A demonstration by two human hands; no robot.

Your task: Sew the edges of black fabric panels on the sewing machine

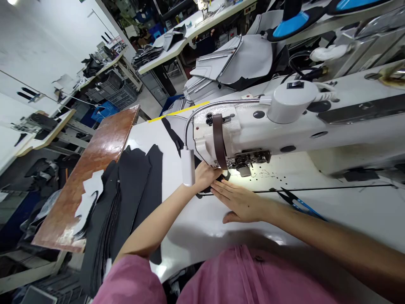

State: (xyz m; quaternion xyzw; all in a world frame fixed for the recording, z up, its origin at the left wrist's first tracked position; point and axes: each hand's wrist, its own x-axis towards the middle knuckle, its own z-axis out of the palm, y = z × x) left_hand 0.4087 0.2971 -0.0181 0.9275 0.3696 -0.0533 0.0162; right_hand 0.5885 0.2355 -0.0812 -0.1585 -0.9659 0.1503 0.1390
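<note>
In the head view, a brown desk [109, 128] stands at left, then a stack of black cloth [134, 181]. The left hand [205, 175] bends in under the sewing machine [249, 128]; whether its grip is closed cannot be told. A small dark piece [221, 177] lies between it and the right hand [238, 200], whose grip is spread flat, fingertips near the piece. Farther right lie blue-handled scissors [299, 204].

Grey plastic crate [124, 94] just beyond a glossy brown table [103, 141]
</note>
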